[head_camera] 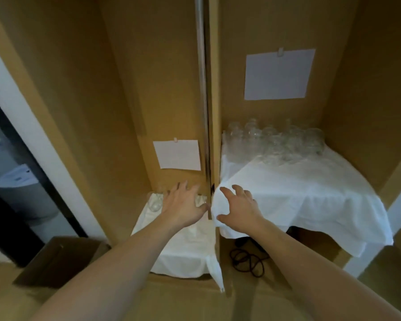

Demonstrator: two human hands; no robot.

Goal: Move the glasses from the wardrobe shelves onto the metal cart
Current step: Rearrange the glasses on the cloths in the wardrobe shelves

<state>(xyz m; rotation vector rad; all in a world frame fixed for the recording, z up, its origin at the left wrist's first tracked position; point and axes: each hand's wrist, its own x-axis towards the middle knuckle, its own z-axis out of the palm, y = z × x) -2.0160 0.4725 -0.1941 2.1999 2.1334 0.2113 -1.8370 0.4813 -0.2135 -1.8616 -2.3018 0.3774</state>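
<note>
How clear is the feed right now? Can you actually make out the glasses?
Head view: dim, warm light, soft overall; wide-angle lens bows the wardrobe edges. The glasses on the right shelf merge into a clear, glinting cluster, too blurred to count. The left hand covers most of the lower-shelf glasses.

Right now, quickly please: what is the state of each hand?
Left hand: open, fingers spread, reaching over the glasses on the lower left shelf, holding nothing.
Right hand: open, fingers spread on the white cloth, no glass held.
</note>
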